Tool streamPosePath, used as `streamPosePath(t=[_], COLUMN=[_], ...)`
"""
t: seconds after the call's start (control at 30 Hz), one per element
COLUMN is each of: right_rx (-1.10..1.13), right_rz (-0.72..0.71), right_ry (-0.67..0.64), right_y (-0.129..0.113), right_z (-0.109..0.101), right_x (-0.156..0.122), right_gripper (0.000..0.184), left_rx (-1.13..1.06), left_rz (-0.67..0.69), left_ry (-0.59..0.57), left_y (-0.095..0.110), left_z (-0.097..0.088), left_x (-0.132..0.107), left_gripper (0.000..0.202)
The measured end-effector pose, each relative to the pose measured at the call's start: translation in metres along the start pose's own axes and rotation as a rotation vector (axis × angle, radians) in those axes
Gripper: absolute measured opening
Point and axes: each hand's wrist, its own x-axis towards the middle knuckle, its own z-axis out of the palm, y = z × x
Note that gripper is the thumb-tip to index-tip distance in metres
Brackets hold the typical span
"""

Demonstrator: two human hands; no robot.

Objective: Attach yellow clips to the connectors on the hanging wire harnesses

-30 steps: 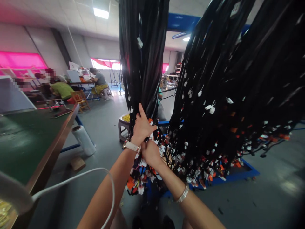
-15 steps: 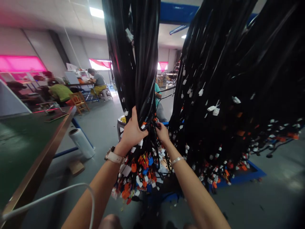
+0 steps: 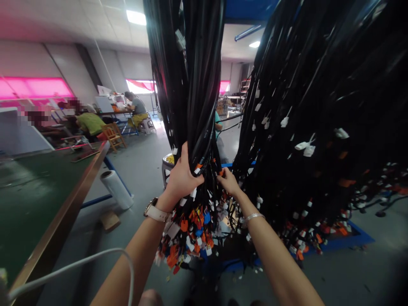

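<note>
Black cables hang before us in a thick bundle (image 3: pixel 204 85), and we hold it near its lower end, just above a spray of orange, white and blue plugs (image 3: pixel 184 225). Our left hand (image 3: pixel 182 179) wraps the bundle's left side, index finger pointing up along the cables and thumb laid across the front, spread wide from each other; its other fingers are hidden from us. Our right hand (image 3: pixel 229 182) is at the bundle's right edge, thumb and fingertips narrow, pinching a thin cable (image 3: pixel 218 163) by a small orange piece. We wear a pale-strapped watch (image 3: pixel 157 212) on the left wrist and a silvery bracelet (image 3: pixel 254 217) on the right. Beside us on the right hangs a broader mass of cables (image 3: pixel 296 127), its plugs low over a blue base (image 3: pixel 360 238). On our left we see a green-topped table (image 3: pixel 47 182), with a white roll (image 3: pixel 117 190) standing tilted near it and a brown block (image 3: pixel 110 221) on the floor (image 3: pixel 143 165). Farther off, a person in a grey top (image 3: pixel 139 106) sits on a stool (image 3: pixel 148 124).
</note>
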Motion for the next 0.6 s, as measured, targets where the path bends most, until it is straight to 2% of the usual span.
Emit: streamPosePath(t=[0.13,0.33,0.47,0.6], right_rx=[-0.030,-0.070,-0.006,0.008], right_rz=[-0.036,-0.011,0.051,0.113], right_ry=[0.038,0.098,0.037,0.042], right_y=[-0.013,-0.052,-0.059,-0.067], right_z=[-0.014,-0.040,-0.058,-0.060], right_x=[-0.039,-0.099,-0.116,-0.125], right_gripper=[0.011,0.009,0.011,0.009], left_rx=[0.055,0.063,0.045,0.070], left_rz=[0.027,0.022,0.028,0.004], left_ry=[-0.013,-0.021,-0.007,0.025], left_y=[-0.003,-0.008,-0.006,-0.002], left_z=[-0.001,0.000,0.002,0.008], left_x=[0.002,0.001,-0.001,-0.002], left_gripper=[0.102,0.104,0.104,0.105])
